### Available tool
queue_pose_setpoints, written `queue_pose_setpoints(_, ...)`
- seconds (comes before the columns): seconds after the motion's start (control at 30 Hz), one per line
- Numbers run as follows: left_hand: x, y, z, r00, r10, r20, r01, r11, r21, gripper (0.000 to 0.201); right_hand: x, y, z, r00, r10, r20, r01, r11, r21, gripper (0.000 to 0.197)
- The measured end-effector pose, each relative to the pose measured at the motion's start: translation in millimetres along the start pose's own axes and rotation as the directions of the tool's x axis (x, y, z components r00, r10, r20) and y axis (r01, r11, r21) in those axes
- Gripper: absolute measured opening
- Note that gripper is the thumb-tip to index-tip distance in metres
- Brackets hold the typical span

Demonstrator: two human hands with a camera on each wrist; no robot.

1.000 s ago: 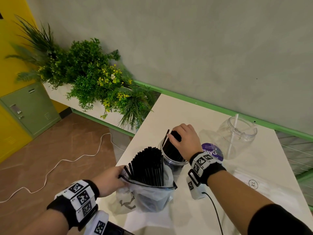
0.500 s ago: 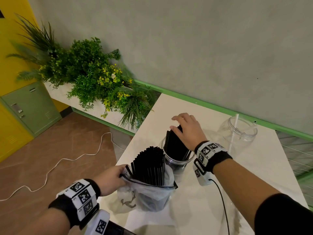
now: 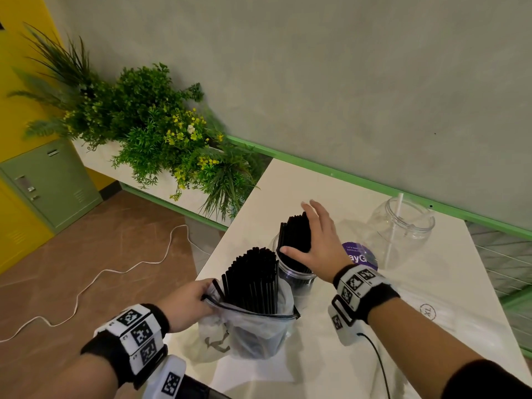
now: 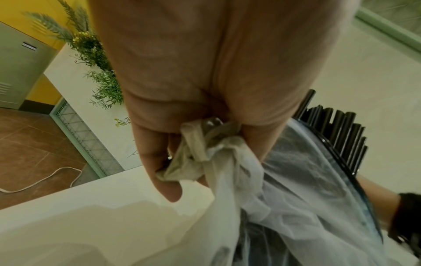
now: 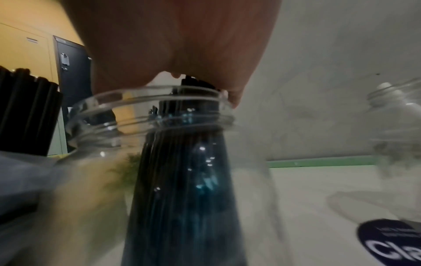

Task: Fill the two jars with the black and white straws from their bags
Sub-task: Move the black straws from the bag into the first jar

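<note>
While left hand (image 3: 188,303) pinches bag (image 3: 253,335), right hand (image 3: 316,243), grip wide, flanks jarred black straws (image 3: 295,234).

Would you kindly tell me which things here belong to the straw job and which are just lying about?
Job: black straws, near jar, bag of straws, far jar, white straw.

Lying about: purple round label, plants, green cabinet, floor cable.

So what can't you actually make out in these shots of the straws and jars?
- Right hand fingertips: right wrist view, palm and jar rim cover them.
- Purple label: head view, wrist hides part; right wrist view, cut off by the edge.
- Bag bottom and straw count: cloudy plastic.
- Far jar: blurred in right wrist view.
</note>
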State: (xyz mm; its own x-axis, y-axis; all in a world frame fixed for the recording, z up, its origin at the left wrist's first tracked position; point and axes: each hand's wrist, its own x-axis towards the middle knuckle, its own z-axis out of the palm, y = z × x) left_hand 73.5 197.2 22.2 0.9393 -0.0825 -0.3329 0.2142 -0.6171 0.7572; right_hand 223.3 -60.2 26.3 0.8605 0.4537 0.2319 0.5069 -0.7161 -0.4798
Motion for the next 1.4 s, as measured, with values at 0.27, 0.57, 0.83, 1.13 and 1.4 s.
queue_pose_setpoints(0.27, 3.1, -5.1, 1.2, 0.999, 0.033, 0.001, -0.033, 0.999, -0.006, 0.015, 24.5, -17.0, 18.4, 0.99, -0.033, -0.135, 0.027, 0.999, -0.041, 0.033)
queue_pose_setpoints(0.57, 6.7, -11.6, 2.5, 1.0, 0.03, 0.009, -0.03, 0.999, -0.026, 0.016, 31.5, -1.4, 8.4, 0.994, 0.035, -0.108, -0.041, 0.998, -0.051, 0.025)
queue_pose_setpoints(0.83, 8.9, -17.8, 1.4, 0.999, 0.034, 0.009, -0.033, 0.999, -0.033, 0.019, -13.6, -54.8, -24.5, 0.985, -0.024, -0.168, 0.086, 0.926, 0.368, 0.049)
queue_pose_setpoints(1.13, 6.9, -21.1, 2.4, 0.998, 0.033, 0.049, -0.026, 0.99, -0.136, 0.028, -81.6, -67.0, 41.6, 0.975, 0.052, 0.214, -0.156, 0.85, 0.503, 0.097)
queue_pose_setpoints(1.4, 9.2, -23.3, 13.3, 0.994, 0.095, -0.056, -0.107, 0.957, -0.271, 0.025, -79.5, -81.0, 41.9, 0.996, 0.003, 0.087, -0.038, 0.913, 0.407, 0.054)
